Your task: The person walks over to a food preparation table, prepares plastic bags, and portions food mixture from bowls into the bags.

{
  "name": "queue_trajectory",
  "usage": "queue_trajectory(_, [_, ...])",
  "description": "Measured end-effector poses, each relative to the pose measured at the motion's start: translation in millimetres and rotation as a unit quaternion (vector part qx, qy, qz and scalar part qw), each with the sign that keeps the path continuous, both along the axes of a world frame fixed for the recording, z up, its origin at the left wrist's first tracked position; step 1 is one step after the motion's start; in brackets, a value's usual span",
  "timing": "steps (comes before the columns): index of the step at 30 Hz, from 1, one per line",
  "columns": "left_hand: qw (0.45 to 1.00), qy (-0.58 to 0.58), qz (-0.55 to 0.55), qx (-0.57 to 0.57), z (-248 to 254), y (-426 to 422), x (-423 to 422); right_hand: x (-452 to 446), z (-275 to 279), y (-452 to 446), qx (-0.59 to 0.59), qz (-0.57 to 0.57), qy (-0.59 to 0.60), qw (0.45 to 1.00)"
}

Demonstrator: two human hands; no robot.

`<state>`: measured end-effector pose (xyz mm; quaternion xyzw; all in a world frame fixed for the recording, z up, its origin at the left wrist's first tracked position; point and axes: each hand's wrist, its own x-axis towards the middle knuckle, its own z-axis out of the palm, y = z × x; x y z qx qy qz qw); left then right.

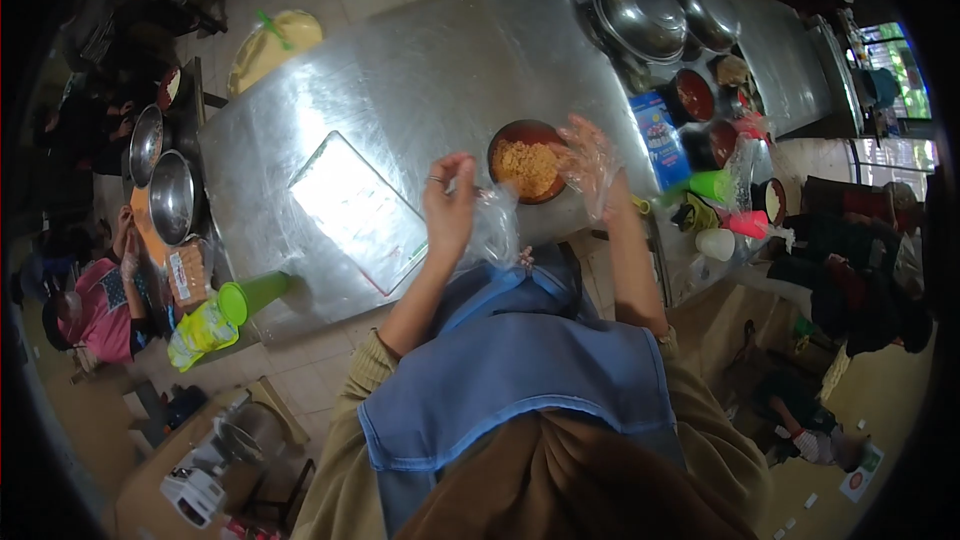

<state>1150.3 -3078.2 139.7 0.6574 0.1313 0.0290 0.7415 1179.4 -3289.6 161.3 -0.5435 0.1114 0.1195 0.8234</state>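
Observation:
A dark round bowl (520, 127) with golden crumbs (528, 168) stands on the metal table (440, 70). To its left, my left hand (450, 202) is raised and bare, its fingers curled together. Crumpled clear plastic (495, 228) hangs against its palm side and seems held there, though the exact grip is unclear. My right hand (592, 162), in a loose clear plastic glove, is at the bowl's right rim with its fingers apart; nothing shows in it. Left of my left hand lies a shiny rectangular sheet or tray (350, 210).
Green cup (262, 293) and metal bowls (172, 195) are at left. Beyond the table sits a yellow basin (272, 50). On the right are lidded pots (640, 18), a blue packet (658, 140), red bowls and cups (745, 224). A person in pink (100, 310) works at far left.

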Motion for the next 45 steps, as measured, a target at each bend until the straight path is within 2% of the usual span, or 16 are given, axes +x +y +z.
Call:
queue_trajectory(4, [0.992,0.06,0.058,-0.099,19,14,6,-19,51,22,-0.095,0.054,0.043,0.993])
queue_trajectory(6, [0.991,0.057,0.066,-0.102,17,12,6,-39,73,35,-0.183,0.155,-0.114,0.964])
queue_trajectory(8, [0.99,0.036,0.077,-0.111,12,6,7,-57,86,54,-0.225,0.211,-0.104,0.945])
queue_trajectory(10, [0.991,0.023,0.068,-0.116,10,0,6,-62,72,64,-0.363,0.29,-0.189,0.865])
queue_trajectory(13, [0.992,0.024,0.016,-0.119,13,-5,2,-65,35,78,-0.501,0.24,-0.316,0.769])
queue_trajectory(19, [0.996,0.0,0.018,-0.09,10,-2,-2,-58,23,83,-0.483,0.23,-0.245,0.808])
queue_trajectory(22, [0.993,-0.011,0.016,-0.117,9,0,-5,-52,13,86,-0.56,0.303,-0.151,0.756])
queue_trajectory(25, [0.999,0.001,0.015,0.044,30,2,-11,-54,-15,78,-0.586,0.258,-0.228,0.734])
queue_trajectory(28, [0.981,0.027,-0.103,0.164,29,13,-22,-47,-12,72,-0.535,0.187,-0.297,0.768])
queue_trajectory(31, [0.991,0.086,-0.105,-0.007,-1,13,-29,-47,7,78,-0.539,0.17,-0.291,0.772])
queue_trajectory(33, [0.972,0.145,-0.103,-0.153,-2,15,-30,-43,28,79,-0.553,0.231,-0.196,0.776])
queue_trajectory(34, [0.947,0.185,-0.1,-0.243,0,17,-31,-42,33,79,-0.557,0.261,-0.147,0.774])
queue_trajectory(36, [0.869,0.259,-0.093,-0.412,2,22,-33,-43,13,72,-0.531,0.264,-0.183,0.784])
queue_trajectory(40, [0.733,0.281,-0.16,-0.598,-20,29,-43,-48,3,69,-0.489,0.288,-0.165,0.807])
queue_trajectory(43, [0.905,0.311,-0.143,-0.252,-4,23,-48,-51,-15,69,-0.517,0.309,-0.139,0.786])
queue_trajectory(45, [0.965,0.201,-0.164,-0.044,-9,18,-56,-56,-21,71,-0.531,0.301,-0.166,0.774])
